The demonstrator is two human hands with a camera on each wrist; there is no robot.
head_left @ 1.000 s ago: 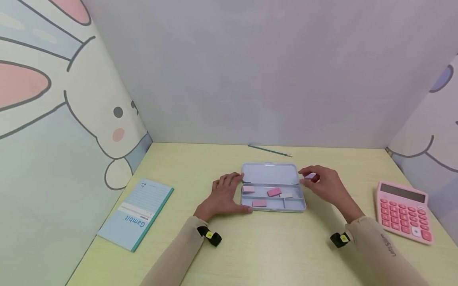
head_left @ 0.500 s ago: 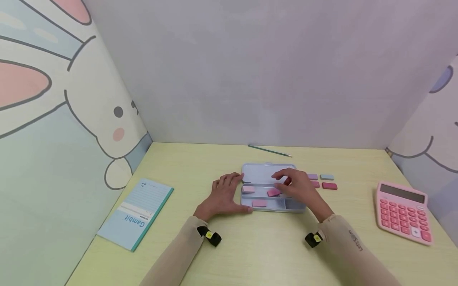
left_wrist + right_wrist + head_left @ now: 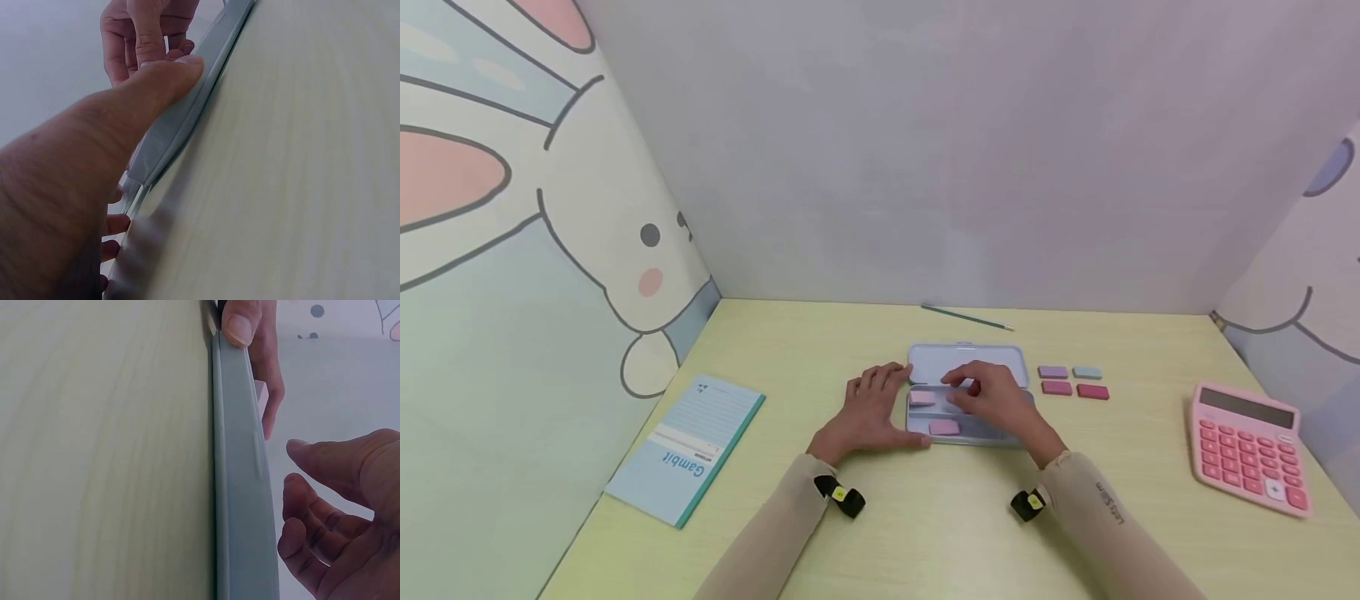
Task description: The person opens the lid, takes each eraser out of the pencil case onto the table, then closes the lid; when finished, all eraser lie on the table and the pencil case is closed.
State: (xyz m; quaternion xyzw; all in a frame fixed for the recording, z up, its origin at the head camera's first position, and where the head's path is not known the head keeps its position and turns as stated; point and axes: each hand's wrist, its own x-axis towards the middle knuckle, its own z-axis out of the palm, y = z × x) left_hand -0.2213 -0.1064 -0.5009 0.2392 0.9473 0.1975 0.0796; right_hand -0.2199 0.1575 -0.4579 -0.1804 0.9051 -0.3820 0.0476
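A pale lilac pencil case (image 3: 968, 363) lies unfolded on the table, its tray divided into compartments. My left hand (image 3: 871, 410) spreads along its left side; the thumb presses the front wall, also seen in the left wrist view, and a fingertip touches the lid's edge. Over the tray, my right hand (image 3: 992, 398) hovers with bent fingers. In the right wrist view, its thumb and fingertips stand apart with nothing visible between them. One pale pink block (image 3: 922, 398), like an eraser, lies at the tray's back left and another pink block (image 3: 943, 427) in front. My right hand covers the tray's middle.
Right of the case sit several small blocks in two rows, including a lilac block (image 3: 1052, 372) and a red block (image 3: 1092, 391). A green pencil (image 3: 967, 317) lies behind. The notebook (image 3: 687, 450) is at left, a pink calculator (image 3: 1247, 447) at right.
My right hand has let go of the lilac block beside the case and moved left over the tray, now hiding a darker pink block and a white one. The left hand stays put.
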